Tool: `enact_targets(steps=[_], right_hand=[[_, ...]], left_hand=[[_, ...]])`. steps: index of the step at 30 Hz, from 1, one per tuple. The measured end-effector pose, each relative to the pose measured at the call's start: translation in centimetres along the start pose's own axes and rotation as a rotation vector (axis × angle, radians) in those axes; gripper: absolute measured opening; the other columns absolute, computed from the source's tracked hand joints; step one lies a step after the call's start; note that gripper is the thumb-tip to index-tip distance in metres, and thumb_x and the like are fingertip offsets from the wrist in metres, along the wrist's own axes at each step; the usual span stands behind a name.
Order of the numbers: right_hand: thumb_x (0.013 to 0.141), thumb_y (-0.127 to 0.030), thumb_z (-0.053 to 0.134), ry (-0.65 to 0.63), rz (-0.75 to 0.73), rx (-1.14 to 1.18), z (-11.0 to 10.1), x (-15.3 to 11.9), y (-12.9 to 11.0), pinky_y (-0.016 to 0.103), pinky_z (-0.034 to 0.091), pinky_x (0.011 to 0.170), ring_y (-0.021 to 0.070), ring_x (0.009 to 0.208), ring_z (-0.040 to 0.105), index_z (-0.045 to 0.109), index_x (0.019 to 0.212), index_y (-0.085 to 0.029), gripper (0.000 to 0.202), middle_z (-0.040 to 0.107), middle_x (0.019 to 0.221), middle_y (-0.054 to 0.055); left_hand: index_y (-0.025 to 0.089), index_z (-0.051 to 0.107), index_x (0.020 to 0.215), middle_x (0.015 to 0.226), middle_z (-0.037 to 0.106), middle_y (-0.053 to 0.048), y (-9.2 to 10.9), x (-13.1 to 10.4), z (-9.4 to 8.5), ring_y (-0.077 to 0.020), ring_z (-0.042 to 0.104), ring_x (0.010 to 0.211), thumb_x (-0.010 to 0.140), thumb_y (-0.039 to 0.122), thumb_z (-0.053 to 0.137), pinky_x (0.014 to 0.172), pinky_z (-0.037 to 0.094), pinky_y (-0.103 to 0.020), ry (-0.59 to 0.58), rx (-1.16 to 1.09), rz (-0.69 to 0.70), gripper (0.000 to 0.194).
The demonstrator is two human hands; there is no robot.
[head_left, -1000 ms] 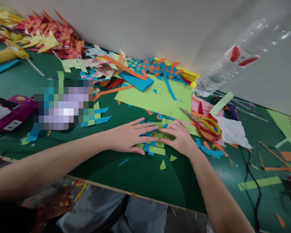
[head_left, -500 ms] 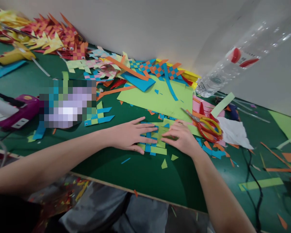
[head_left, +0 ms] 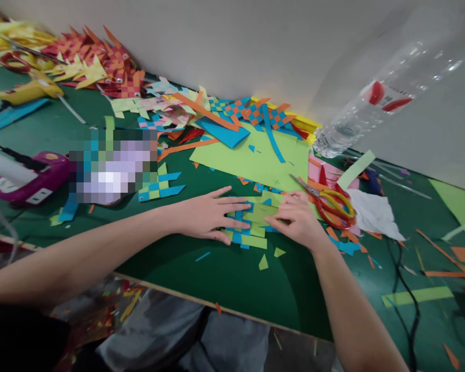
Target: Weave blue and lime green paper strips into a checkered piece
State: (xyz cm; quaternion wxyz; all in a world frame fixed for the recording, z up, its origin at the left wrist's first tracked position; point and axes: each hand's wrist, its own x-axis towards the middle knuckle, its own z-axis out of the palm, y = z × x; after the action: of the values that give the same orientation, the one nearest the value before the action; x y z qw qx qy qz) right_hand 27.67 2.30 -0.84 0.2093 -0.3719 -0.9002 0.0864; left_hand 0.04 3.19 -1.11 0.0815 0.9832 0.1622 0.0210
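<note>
A woven piece of green and blue paper strips (head_left: 238,237) lies flat on the green table in front of me. My left hand (head_left: 205,214) rests on its left part, fingers spread and pressing down. At its right side my right hand (head_left: 296,219) is curled, thumb and fingers pinched on a paper strip; a bit of blue shows by the thumb, though the fingers hide most of it. Beyond my left forearm lies a finished-looking woven paper fish (head_left: 158,191) in green and blue. Red-and-yellow-handled scissors (head_left: 335,206) lie just past my right hand.
A green paper sheet (head_left: 251,155) with scraps lies ahead. Orange woven fish (head_left: 112,67) pile at the back left, near a yellow glue gun (head_left: 31,90). A purple device (head_left: 39,178) stands left. A clear bottle (head_left: 372,108) is at right, a black cable (head_left: 411,310) below.
My right hand has slid a little to the right, away from my left fingers. My left hand stays flat on the weave. The view has shifted slightly.
</note>
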Motion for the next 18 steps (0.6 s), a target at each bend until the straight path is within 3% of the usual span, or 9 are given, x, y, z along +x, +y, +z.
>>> enact_targets(steps=[4, 7, 13, 18], right_hand=[[0.086, -0.036, 0.059, 0.050, -0.026, -0.065, 0.5, 0.1, -0.9, 0.039, 0.039, 0.088, 0.0162, 0.068, 0.053, 0.070, 0.081, -0.022, 0.019, 0.063, 0.064, 0.000], [0.086, -0.036, 0.058, 0.017, -0.084, -0.068, 0.8, 0.1, -1.6, 0.042, 0.036, 0.093, 0.0173, 0.074, 0.057, 0.069, 0.095, -0.023, 0.020, 0.065, 0.074, 0.002], [0.087, -0.035, 0.056, 0.026, -0.135, -0.126, 0.7, 0.1, -1.9, 0.044, 0.036, 0.094, 0.0181, 0.074, 0.057, 0.068, 0.095, -0.021, 0.020, 0.065, 0.073, 0.003], [0.086, -0.031, 0.058, 0.099, -0.214, -0.129, 0.3, 0.1, -2.7, 0.043, 0.036, 0.095, 0.0164, 0.069, 0.054, 0.069, 0.088, -0.021, 0.015, 0.065, 0.067, 0.001]], left_hand=[[0.035, 0.041, 0.138, 0.152, 0.029, -0.007, -0.1, 0.0, 0.2, -0.0222, 0.024, 0.142, 0.090, 0.057, 0.040, 0.117, 0.006, -0.049, 0.056, -0.022, 0.014, 0.052], [0.033, 0.039, 0.140, 0.152, 0.029, -0.008, -0.1, 0.0, 0.4, -0.0227, 0.025, 0.142, 0.089, 0.056, 0.042, 0.117, 0.006, -0.048, 0.060, -0.036, 0.008, 0.056], [0.027, 0.019, 0.148, 0.153, 0.027, -0.009, -0.2, 0.0, 0.1, -0.0235, 0.024, 0.142, 0.087, 0.060, 0.044, 0.117, 0.005, -0.047, 0.086, -0.107, -0.048, 0.074], [0.027, 0.026, 0.146, 0.152, 0.029, -0.008, -0.5, -0.1, -0.2, -0.0233, 0.023, 0.142, 0.089, 0.058, 0.042, 0.117, 0.000, -0.048, 0.093, -0.121, -0.083, 0.067]])
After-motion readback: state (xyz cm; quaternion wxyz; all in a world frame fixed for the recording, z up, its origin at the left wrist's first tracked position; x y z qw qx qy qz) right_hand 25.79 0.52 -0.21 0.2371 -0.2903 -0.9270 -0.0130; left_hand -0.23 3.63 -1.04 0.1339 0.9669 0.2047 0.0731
